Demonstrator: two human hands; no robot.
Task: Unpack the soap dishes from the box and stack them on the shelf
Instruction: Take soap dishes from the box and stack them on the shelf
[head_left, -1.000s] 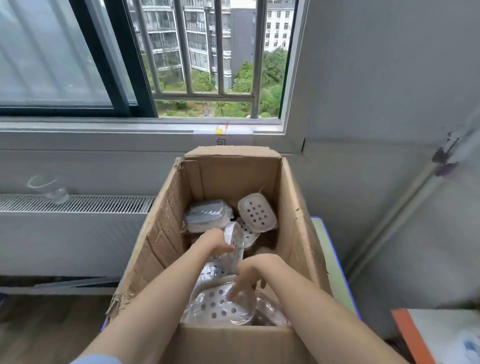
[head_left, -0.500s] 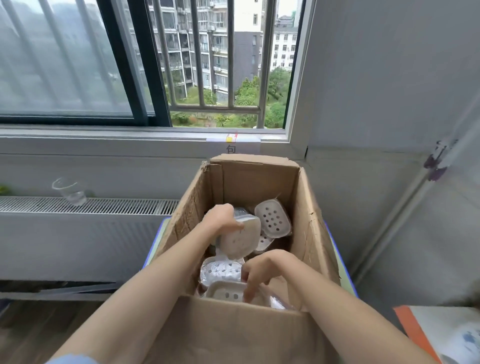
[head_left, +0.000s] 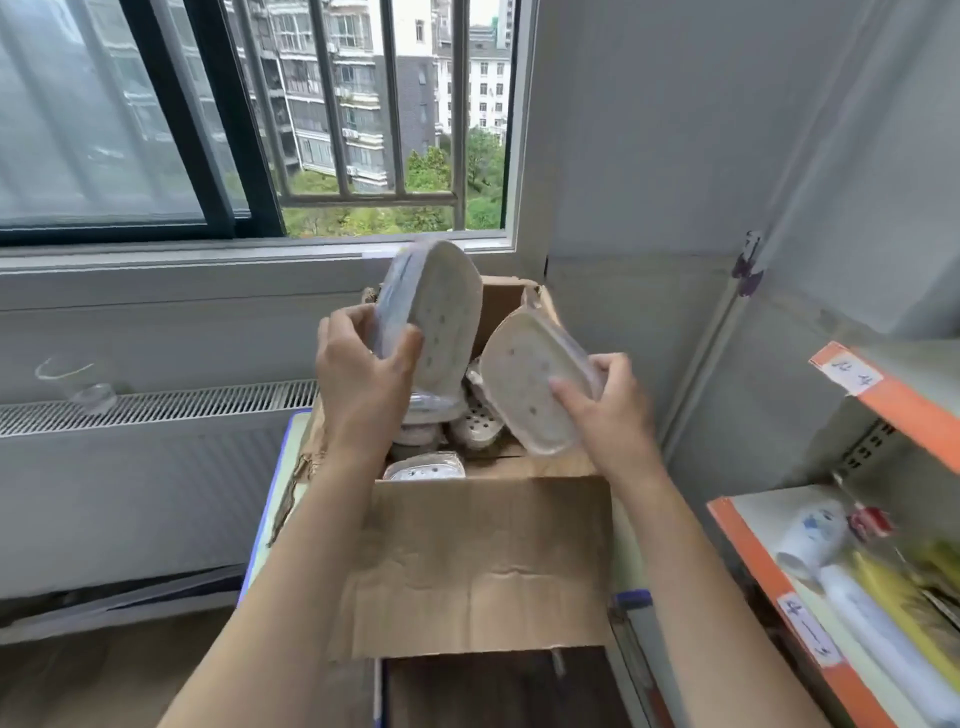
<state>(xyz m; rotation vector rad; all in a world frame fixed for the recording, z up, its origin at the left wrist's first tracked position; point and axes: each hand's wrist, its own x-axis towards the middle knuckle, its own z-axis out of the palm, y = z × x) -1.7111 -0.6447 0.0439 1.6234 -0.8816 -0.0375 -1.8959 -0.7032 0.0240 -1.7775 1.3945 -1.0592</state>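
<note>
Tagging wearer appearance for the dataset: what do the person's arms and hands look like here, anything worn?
Both forearms are bare to the bottom edge of the frame. No sleeve, glove, watch, ring or wristband shows on the left hand or the right hand. No markings or tape are visible. The right hand is slightly motion-blurred, so fine detail such as a thin ring cannot be ruled out there.

Two held soap dishes (head_left: 441, 317) (head_left: 540, 384), one cardboard box (head_left: 483, 561).

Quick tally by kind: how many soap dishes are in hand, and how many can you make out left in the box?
Soap dishes in hand: 2, left hand holds one, right hand holds another.
Soap dishes visible in the box: at least 3; more may be hidden.
Total: at least 5.
</note>
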